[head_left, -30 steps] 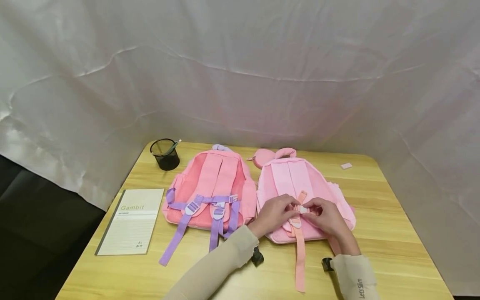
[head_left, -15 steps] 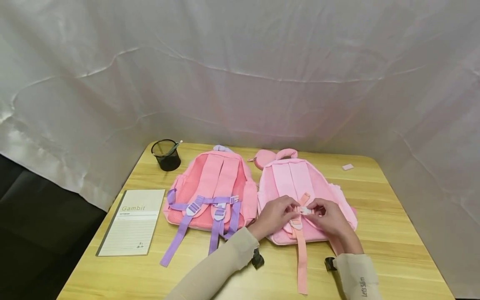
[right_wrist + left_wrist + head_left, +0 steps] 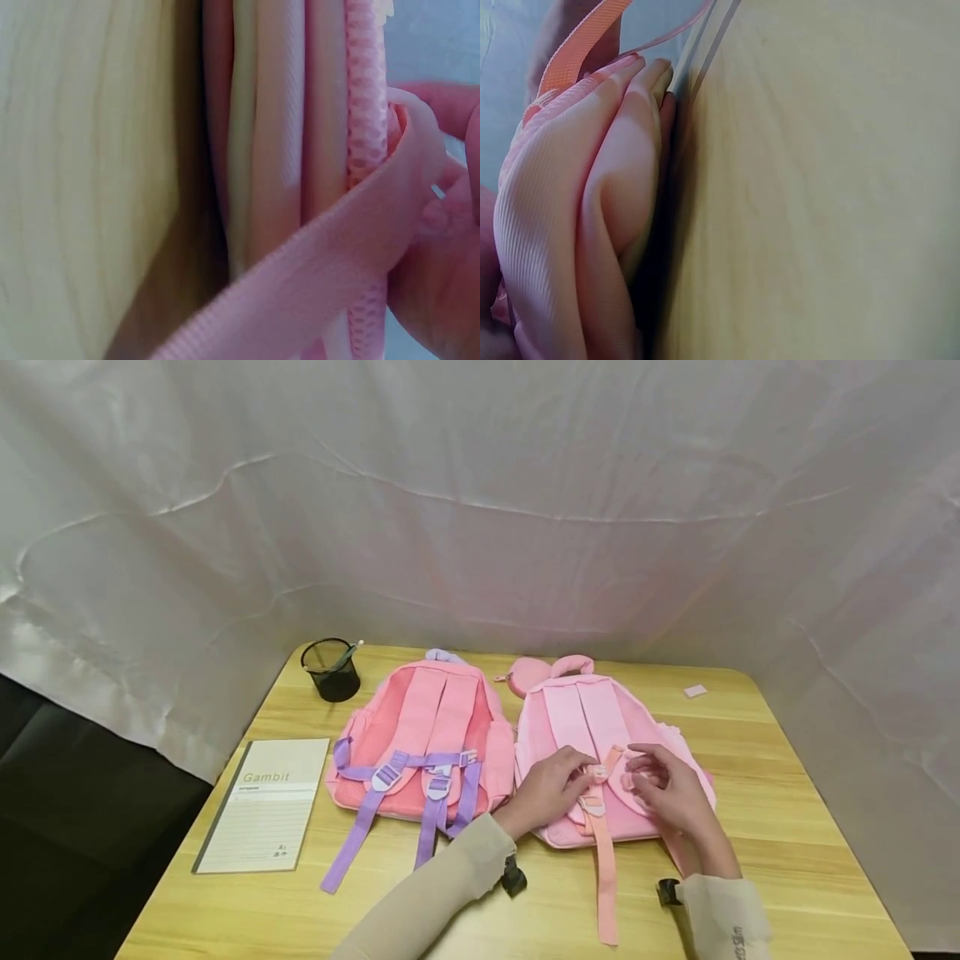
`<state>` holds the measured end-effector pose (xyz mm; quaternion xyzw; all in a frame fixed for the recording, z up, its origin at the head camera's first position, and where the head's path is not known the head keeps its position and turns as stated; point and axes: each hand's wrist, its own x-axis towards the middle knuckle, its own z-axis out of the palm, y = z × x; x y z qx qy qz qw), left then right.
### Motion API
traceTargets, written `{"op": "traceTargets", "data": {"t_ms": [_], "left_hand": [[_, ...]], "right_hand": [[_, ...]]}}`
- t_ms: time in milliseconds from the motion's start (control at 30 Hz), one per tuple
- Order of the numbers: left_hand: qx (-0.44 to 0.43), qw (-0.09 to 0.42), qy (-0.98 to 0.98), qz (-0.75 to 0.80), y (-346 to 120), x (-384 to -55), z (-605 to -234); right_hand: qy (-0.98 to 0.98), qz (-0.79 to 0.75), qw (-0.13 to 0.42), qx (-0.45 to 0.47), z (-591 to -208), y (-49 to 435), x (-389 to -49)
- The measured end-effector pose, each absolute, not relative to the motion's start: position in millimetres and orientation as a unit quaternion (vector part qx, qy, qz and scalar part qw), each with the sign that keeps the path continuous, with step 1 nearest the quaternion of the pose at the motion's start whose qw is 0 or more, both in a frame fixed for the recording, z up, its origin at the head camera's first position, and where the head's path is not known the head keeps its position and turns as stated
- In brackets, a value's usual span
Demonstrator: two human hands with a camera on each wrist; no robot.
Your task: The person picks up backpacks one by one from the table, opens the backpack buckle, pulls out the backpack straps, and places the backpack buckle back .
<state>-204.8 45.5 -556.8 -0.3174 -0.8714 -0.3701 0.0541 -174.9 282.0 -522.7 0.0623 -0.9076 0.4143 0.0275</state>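
Observation:
A light pink backpack [image 3: 570, 727] lies straps up on the wooden table. Over its lower part my left hand [image 3: 547, 787] pinches a small pale buckle half [image 3: 597, 772] by an orange strap [image 3: 606, 877]. To the right, a gap away, my right hand [image 3: 678, 789] has thumb and fingers curled round the other small buckle piece [image 3: 628, 781]. The right wrist view shows a pink webbing strap [image 3: 300, 262] running up to the right hand, beside the bag's mesh edge [image 3: 367, 112]. In the left wrist view the bag's side [image 3: 547, 225] covers most of the left hand.
Close on the left lies a coral backpack [image 3: 442, 710] with purple straps [image 3: 356, 839]. A notebook [image 3: 262, 806] and a black mesh pen cup [image 3: 337, 681] are at the left. A small pale pink block [image 3: 695, 691] sits at the back right of the table [image 3: 787, 827].
Both hands were together at the joined buckle. Its halves have come apart, and my right hand has moved a little to the right. The left hand has stayed in place.

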Motion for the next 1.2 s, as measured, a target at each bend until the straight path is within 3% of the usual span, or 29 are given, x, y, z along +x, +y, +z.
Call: {"op": "traceTargets", "data": {"t_ms": [333,467,733,900,1200], "left_hand": [[-0.304,0.054,-0.873,-0.378,44,-204,-555],[-0.298,0.054,-0.872,-0.385,44,-204,-556],[-0.281,0.033,-0.863,-0.418,43,-203,-557],[-0.281,0.024,-0.856,-0.432,42,-203,-559],[-0.272,0.021,-0.85,-0.45,41,-203,-560]], "right_hand": [[-0.906,0.375,0.12,0.154,-522,270,-181],[-0.905,0.362,0.123,0.186,-523,260,-186],[-0.923,0.336,0.118,0.147,-530,253,-187],[-0.918,0.334,0.146,0.157,-536,250,-186],[-0.91,0.356,0.141,0.16,-538,247,-187]]}}
